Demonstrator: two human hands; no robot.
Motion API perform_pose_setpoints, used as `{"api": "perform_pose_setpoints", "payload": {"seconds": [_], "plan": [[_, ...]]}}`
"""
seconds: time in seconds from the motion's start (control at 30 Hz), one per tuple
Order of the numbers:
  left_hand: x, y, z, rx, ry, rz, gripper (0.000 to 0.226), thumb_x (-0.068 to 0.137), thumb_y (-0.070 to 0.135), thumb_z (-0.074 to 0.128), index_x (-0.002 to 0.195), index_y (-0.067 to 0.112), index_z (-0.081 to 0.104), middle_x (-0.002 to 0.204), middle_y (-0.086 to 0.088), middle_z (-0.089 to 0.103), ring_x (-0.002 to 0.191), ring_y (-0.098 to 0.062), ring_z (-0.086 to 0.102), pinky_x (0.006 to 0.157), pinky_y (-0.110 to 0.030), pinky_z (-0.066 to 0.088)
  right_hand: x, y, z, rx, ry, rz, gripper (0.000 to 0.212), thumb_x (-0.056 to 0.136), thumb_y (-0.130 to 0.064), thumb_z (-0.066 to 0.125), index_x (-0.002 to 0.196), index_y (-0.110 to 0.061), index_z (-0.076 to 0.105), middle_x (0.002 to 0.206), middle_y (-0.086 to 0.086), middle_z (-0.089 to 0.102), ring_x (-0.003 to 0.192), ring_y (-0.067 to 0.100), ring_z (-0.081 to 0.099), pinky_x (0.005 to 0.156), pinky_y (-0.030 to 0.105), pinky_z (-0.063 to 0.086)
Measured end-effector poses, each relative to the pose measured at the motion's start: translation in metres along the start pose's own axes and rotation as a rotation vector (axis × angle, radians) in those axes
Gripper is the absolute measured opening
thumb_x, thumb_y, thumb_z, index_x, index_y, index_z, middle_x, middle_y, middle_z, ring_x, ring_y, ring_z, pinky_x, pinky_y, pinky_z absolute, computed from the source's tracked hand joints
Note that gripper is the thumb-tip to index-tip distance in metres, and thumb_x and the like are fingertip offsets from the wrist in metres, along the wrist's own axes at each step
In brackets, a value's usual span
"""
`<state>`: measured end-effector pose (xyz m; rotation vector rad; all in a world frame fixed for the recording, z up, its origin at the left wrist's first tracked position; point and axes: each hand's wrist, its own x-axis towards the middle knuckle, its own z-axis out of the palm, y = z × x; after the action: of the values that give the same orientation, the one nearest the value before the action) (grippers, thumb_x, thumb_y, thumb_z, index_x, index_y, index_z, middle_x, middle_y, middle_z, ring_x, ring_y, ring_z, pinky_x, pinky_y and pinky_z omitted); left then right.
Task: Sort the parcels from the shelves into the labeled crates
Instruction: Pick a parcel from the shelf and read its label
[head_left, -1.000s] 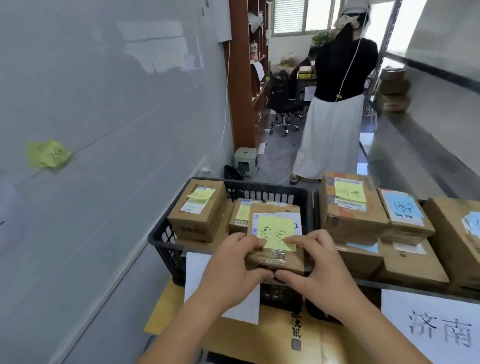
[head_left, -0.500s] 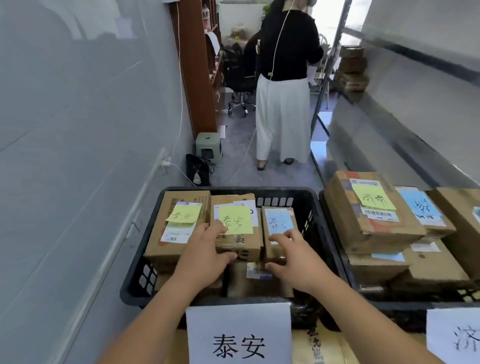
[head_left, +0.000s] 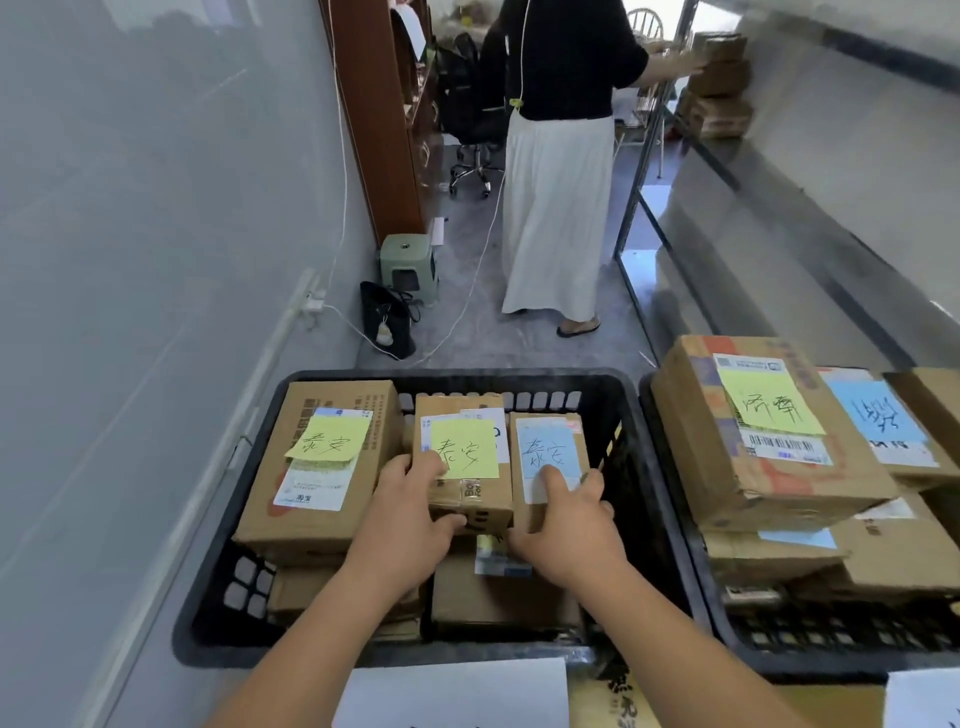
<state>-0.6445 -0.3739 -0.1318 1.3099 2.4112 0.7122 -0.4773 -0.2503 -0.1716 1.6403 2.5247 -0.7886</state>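
Note:
A black plastic crate (head_left: 631, 431) stands in front of me with several cardboard parcels in it. My left hand (head_left: 402, 530) grips the near left corner of the middle parcel (head_left: 465, 493), which carries a yellow note. My right hand (head_left: 569, 525) holds the parcel with the blue note (head_left: 550, 444) beside it, thumb on top and fingers round its right edge. A larger parcel with a yellow note (head_left: 322, 462) lies at the crate's left. A white paper label (head_left: 457, 691) hangs on the crate's front.
A second black crate (head_left: 696, 577) to the right is piled with parcels, the top one (head_left: 763, 436) yellow-noted. A person in a white skirt (head_left: 556, 197) stands ahead by a metal shelf (head_left: 644, 156). A bag (head_left: 389, 317), a stool (head_left: 408, 265) and cables lie on the floor. Grey wall at left.
The yellow-noted parcel has gone from above the crate's front edge down into the crate, between the two others. My right hand shifted onto the blue-noted parcel. The view tilted down.

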Motion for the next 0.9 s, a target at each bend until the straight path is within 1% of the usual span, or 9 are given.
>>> {"api": "perform_pose_setpoints", "payload": {"seconds": [0.2,0.37,0.47,0.57,0.63,0.67,0.7,0.73,0.9], "plan": [[0.017,0.004,0.005,0.015,0.010,-0.029,0.057,0.081,0.027,0.082,0.105,0.046,0.034,0.114,0.017,0.039,0.099,-0.004,0.044,0.068,-0.007,0.028,-0.005,0.009,0.001,0.001,-0.036,-0.043,0.082,0.072,-0.062,0.071,0.135,-0.042,0.023,0.132,0.004,0.014,0.099,0.023,0.029,0.070,0.029,0.045],[0.026,0.007,0.002,0.069,0.021,-0.030,0.054,0.082,0.024,0.082,0.111,0.042,0.039,0.113,0.020,0.041,0.101,-0.001,0.040,0.069,-0.005,0.027,0.007,0.011,-0.009,-0.002,-0.069,-0.082,0.077,0.072,-0.060,0.074,0.131,-0.039,0.030,0.125,0.002,0.015,0.098,0.025,0.030,0.068,0.031,0.044],[0.026,0.010,0.003,0.107,0.024,-0.023,0.051,0.083,0.026,0.080,0.118,0.035,0.044,0.116,0.020,0.040,0.099,0.001,0.039,0.068,-0.004,0.026,0.010,0.013,-0.010,-0.031,-0.060,-0.099,0.078,0.074,-0.064,0.074,0.132,-0.038,0.029,0.132,0.005,0.015,0.105,0.029,0.038,0.073,0.034,0.049],[0.026,0.013,0.003,0.149,0.033,-0.013,0.053,0.082,0.030,0.080,0.122,0.033,0.044,0.126,0.016,0.044,0.100,0.000,0.039,0.069,-0.006,0.027,0.011,0.012,-0.011,-0.097,-0.053,-0.097,0.080,0.074,-0.072,0.069,0.133,-0.038,0.027,0.138,0.010,0.017,0.113,0.034,0.042,0.090,0.047,0.051],[0.025,0.014,0.003,0.165,0.024,-0.028,0.061,0.082,0.033,0.080,0.131,0.034,0.044,0.142,0.009,0.042,0.113,-0.006,0.045,0.085,-0.013,0.038,0.010,0.012,-0.013,-0.158,-0.047,-0.098,0.085,0.074,-0.078,0.064,0.138,-0.038,0.026,0.145,0.012,0.016,0.122,0.038,0.039,0.101,0.055,0.044],[0.024,0.014,0.002,0.174,0.012,-0.045,0.066,0.082,0.034,0.079,0.137,0.034,0.043,0.152,0.005,0.036,0.127,-0.012,0.044,0.098,-0.023,0.041,0.008,0.011,-0.015,-0.174,-0.047,-0.099,0.088,0.074,-0.081,0.061,0.142,-0.038,0.025,0.150,0.012,0.014,0.128,0.041,0.036,0.106,0.058,0.040],[0.023,0.015,0.001,0.184,-0.003,-0.061,0.071,0.083,0.036,0.079,0.143,0.034,0.041,0.160,0.002,0.028,0.139,-0.018,0.038,0.108,-0.032,0.038,0.007,0.011,-0.017,-0.181,-0.048,-0.100,0.092,0.075,-0.083,0.058,0.147,-0.039,0.023,0.155,0.013,0.012,0.134,0.043,0.033,0.110,0.060,0.036],[0.021,0.016,-0.001,0.194,-0.014,-0.065,0.075,0.083,0.037,0.078,0.147,0.034,0.039,0.164,0.001,0.021,0.146,-0.021,0.031,0.113,-0.036,0.034,0.005,0.010,-0.019,-0.186,-0.048,-0.103,0.094,0.076,-0.084,0.056,0.150,-0.039,0.020,0.159,0.013,0.011,0.139,0.044,0.029,0.113,0.061,0.032],[0.016,0.016,-0.014,0.237,0.001,0.036,0.084,0.083,0.042,0.076,0.154,0.032,0.032,0.166,0.001,0.017,0.150,-0.022,0.024,0.120,-0.040,0.028,-0.009,0.002,-0.034,-0.215,0.006,-0.136,0.094,0.083,-0.083,0.048,0.159,-0.039,0.013,0.169,0.011,0.008,0.155,0.041,0.010,0.122,0.062,0.017]]}}
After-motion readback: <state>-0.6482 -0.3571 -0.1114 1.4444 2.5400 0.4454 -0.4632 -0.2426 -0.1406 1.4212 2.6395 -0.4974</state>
